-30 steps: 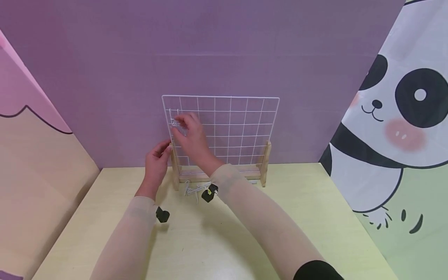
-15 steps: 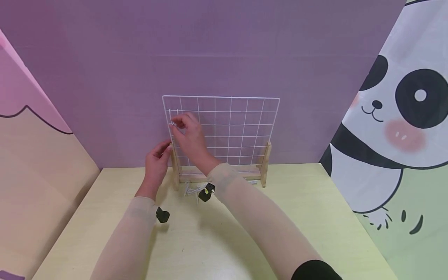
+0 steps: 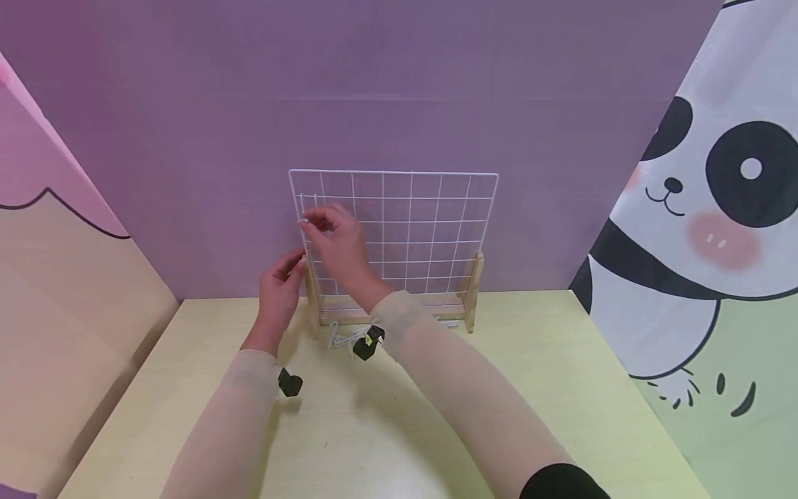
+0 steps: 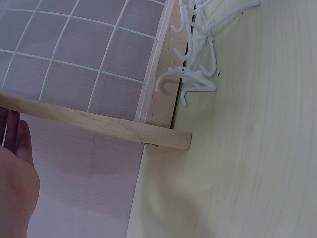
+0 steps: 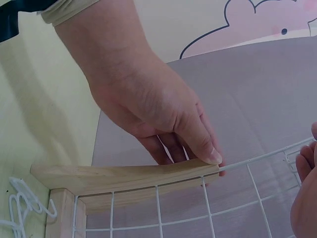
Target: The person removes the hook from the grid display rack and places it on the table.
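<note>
A white wire grid panel (image 3: 393, 172) stands upright in a wooden stand (image 3: 475, 287). At the panel's upper left, my right hand (image 3: 343, 246) pinches a small white hook (image 3: 302, 202) that hangs on the wires; the fingers cover most of it. My left hand (image 3: 277, 301) grips the top of the stand's left post (image 5: 129, 178) between thumb and fingers, as the right wrist view shows. In the left wrist view only part of that hand appears, beside the post. Several loose white hooks (image 4: 183, 74) lie on the table at the stand's foot.
A pale wooden table (image 3: 499, 402) carries the stand near its back edge. Behind it rises a purple backdrop (image 3: 399, 83), close to the panel. A panda-print panel (image 3: 704, 277) borders the right side, and a pink and beige panel (image 3: 62, 312) the left.
My right hand has shifted slightly left, and its thumb and fingers have closed on the white hook, which was more visible before. The left hand stays at the post.
</note>
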`<state>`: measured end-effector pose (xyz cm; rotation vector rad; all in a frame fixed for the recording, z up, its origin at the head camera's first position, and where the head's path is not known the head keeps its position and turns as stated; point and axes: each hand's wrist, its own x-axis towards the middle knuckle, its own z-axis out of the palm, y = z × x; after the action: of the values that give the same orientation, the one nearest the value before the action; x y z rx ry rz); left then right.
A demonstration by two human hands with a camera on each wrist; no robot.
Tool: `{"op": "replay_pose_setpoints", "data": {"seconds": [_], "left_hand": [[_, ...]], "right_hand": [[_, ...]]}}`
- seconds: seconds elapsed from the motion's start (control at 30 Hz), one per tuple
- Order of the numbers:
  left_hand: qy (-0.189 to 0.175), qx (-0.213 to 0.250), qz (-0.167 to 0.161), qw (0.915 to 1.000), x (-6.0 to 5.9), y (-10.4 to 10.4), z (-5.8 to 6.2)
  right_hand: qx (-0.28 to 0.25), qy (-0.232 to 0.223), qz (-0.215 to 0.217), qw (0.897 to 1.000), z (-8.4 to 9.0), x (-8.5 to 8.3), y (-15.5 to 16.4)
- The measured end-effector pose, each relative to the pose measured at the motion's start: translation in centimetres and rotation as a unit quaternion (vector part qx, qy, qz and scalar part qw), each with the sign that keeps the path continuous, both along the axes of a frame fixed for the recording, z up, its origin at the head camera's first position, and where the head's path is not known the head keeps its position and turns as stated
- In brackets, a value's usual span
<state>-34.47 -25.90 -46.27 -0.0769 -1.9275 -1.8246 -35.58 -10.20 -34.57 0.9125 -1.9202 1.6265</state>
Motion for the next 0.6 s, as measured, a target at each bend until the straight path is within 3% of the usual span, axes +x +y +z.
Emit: {"op": "replay_pose_setpoints", "data": {"seconds": [0.2,0.6], "left_hand": [[-0.019,-0.01,0.004,0.9998,0.1,-0.1,0.1],[-0.017,-0.006,0.002,0.9998,0.6,0.2,0.5]], "right_hand": [[-0.021,-0.029,0.014,0.999,0.2,0.0,0.0],[-0.024,-0.018,0.027,0.999,1.2,-0.2,0.5]]}}
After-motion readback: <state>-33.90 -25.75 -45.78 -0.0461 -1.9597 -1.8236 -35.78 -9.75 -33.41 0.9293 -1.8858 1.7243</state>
